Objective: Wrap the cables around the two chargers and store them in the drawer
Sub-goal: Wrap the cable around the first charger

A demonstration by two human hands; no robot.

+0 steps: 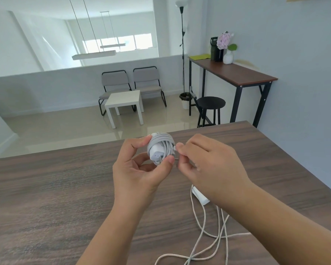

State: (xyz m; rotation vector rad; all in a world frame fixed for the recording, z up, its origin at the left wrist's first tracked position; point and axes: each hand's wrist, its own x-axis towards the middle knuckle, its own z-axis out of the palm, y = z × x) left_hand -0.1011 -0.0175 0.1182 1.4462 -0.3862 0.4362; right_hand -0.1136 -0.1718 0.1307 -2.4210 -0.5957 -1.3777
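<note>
My left hand grips a white charger above the dark wooden table; its grey cable is wound around it in many turns. My right hand pinches the cable's free end at the bundle's right side. A second white charger lies on the table under my right forearm, partly hidden. Its loose white cable sprawls in loops toward the table's front edge. No drawer is visible.
The table's far edge runs just behind my hands, with open floor beyond. Farther off stand a white side table, two grey chairs, a black stool and a high desk by the right wall.
</note>
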